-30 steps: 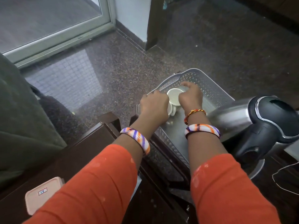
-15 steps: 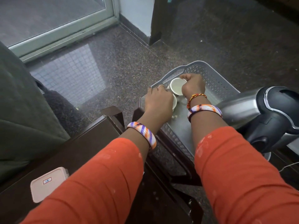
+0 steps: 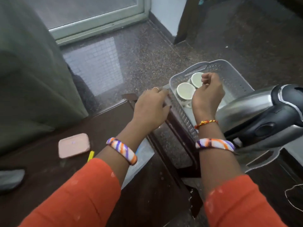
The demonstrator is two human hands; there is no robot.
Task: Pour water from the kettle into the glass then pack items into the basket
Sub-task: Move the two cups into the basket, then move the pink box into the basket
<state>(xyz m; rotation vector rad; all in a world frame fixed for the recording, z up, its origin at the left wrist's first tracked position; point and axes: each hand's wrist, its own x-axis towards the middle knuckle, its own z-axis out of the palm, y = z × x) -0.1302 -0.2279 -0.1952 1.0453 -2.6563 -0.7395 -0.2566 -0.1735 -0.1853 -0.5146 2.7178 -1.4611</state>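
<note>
A grey perforated basket (image 3: 232, 74) stands at the right end of the dark wooden table (image 3: 49, 161). Two white cups sit upright in its far left corner, the near cup (image 3: 185, 91) touching the far cup (image 3: 196, 78). The steel kettle (image 3: 242, 108), with a black handle, lies on its side in the basket at the right. My left hand (image 3: 150, 107) hovers at the basket's left rim, fingers loosely bent and holding nothing. My right hand (image 3: 208, 94) is over the cups with curled fingers at the far cup's rim; whether it still grips the cup is unclear.
A pink lidded box (image 3: 74, 145) and a yellow item (image 3: 91, 156) lie on the table to the left. A dark object (image 3: 9, 179) sits at the left edge. A grey-green cloth (image 3: 24, 79) hangs at the left. A thin cord (image 3: 293, 199) loops at the right.
My left hand has let go of the near cup and drawn back left to the basket's rim. Both cups now stand side by side. The view has swung left.
</note>
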